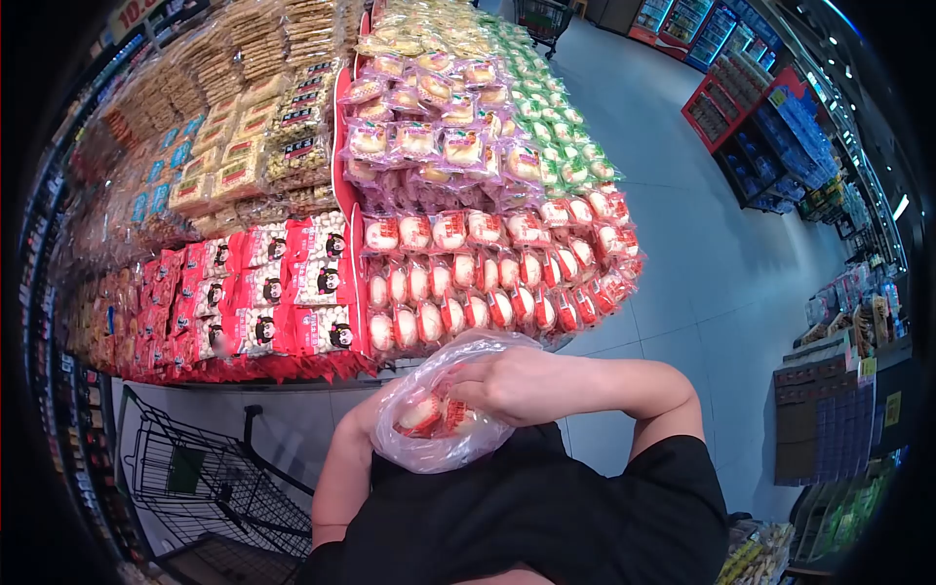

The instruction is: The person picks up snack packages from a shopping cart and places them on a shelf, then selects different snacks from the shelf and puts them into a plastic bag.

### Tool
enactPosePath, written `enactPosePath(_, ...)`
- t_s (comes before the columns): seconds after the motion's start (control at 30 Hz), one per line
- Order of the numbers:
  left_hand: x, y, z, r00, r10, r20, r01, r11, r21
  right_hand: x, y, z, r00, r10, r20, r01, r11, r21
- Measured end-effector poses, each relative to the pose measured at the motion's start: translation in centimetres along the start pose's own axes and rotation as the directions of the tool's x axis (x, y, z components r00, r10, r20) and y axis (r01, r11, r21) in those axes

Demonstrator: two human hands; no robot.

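Note:
A clear plastic bag [439,456] hangs open in front of my body, with a few round white pastries [421,416] in red-printed wrappers inside. My left hand [369,417] is at the bag's left side and holds it up; its fingers are mostly hidden behind the plastic. From the right, my right hand [497,385] reaches over the bag's mouth, fingers curled down into it against the wrapped pastries. What those fingers grip is hidden. Just beyond the bag, rows of the same red-wrapped pastries [453,314] line the display's front edge.
Purple-wrapped pastries [463,146] and green-wrapped ones [556,122] are heaped farther back. A red divider [345,146] separates them from red snack bags [263,288] on the left. A black shopping cart [210,487] stands at lower left. Grey floor [673,253] extends right towards shelves.

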State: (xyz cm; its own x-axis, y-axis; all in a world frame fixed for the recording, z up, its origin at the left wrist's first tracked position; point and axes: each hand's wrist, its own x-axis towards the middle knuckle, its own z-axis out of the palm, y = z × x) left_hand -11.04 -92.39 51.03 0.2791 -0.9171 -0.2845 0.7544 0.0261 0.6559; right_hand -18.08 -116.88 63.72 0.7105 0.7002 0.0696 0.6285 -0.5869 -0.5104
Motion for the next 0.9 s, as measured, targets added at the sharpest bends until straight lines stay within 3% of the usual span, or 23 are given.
enactPosePath(0.03,0.3,-0.8,-1.0,1.000,0.024,-0.007,-0.023,0.999,0.042,0.3,0.4,1.1,0.997,0.033,0.070,-0.028,0.996,-0.082)
enactPosePath(0.2,0.4,-1.1,-2.7,1.000,0.013,-0.007,-0.012,0.994,0.104,0.8,0.1,2.7,0.999,-0.034,-0.017,0.034,0.998,-0.051)
enactPosePath(0.3,0.6,-0.7,-2.3,0.999,0.032,0.040,-0.038,0.987,0.158,1.0,-0.6,3.0,0.999,0.026,0.044,-0.026,1.000,0.000)
enactPosePath(0.4,0.3,0.0,-1.7,0.997,0.021,0.079,-0.034,0.986,0.166,0.9,-1.4,2.5,0.991,0.088,0.101,-0.078,0.992,-0.100)
enactPosePath(0.47,0.1,-0.1,-1.9,0.996,0.020,0.085,-0.033,0.987,0.160,0.3,-2.3,1.0,0.956,0.142,0.255,-0.084,0.971,-0.226)
enactPosePath(0.57,0.1,-0.6,-2.3,0.996,-0.023,0.082,0.016,0.996,0.087,-0.3,-3.3,0.1,0.918,0.257,0.303,-0.169,0.943,-0.286)
enactPosePath(0.67,0.1,-0.5,-2.6,0.993,0.047,0.111,-0.056,0.995,0.080,0.0,-2.7,0.4,0.923,0.283,0.261,-0.198,0.930,-0.310)
enactPosePath(0.7,0.2,-0.5,-2.6,0.994,0.046,0.103,-0.052,0.997,0.059,-0.1,-2.4,0.6,0.918,0.280,0.279,-0.195,0.935,-0.297)
enactPosePath(0.77,0.0,-0.3,-2.4,0.993,0.062,0.098,-0.068,0.996,0.062,-0.4,-1.7,0.7,0.967,0.204,0.150,-0.166,0.959,-0.229)
enactPosePath(0.83,0.0,-0.3,-1.9,0.986,0.124,0.109,-0.124,0.992,-0.005,-0.4,-1.5,-0.6,0.950,0.226,0.215,-0.193,0.967,-0.163)
enactPosePath(0.9,-0.2,0.3,-1.3,0.999,0.030,0.015,-0.029,0.998,-0.050,-0.7,-1.0,-1.3,0.944,0.241,0.225,-0.268,0.958,0.098)
